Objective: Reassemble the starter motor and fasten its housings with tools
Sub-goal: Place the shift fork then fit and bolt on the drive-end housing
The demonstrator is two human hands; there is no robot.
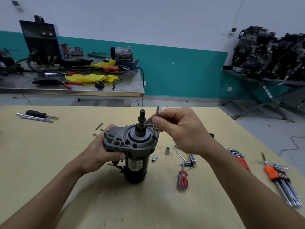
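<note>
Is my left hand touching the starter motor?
Touching. The head view shows the left hand gripping the starter motor by its grey housing.

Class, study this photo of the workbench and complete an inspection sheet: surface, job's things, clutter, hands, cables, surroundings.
Surface: tan tabletop, tools scattered across it.
Job's things: starter motor stands upright, pinion end up; hex key reaches down to its front housing's edge.
Clutter: red-handled screwdriver, socket, hex key set, black-handled screwdriver, loose bolt.
Hands: left hand grips the motor's housing; right hand pinches the hex key.
Cables: black cable hangs off the steel bench's corner.
Surroundings: steel bench carrying a welder; engine parts stacked at right.
</note>
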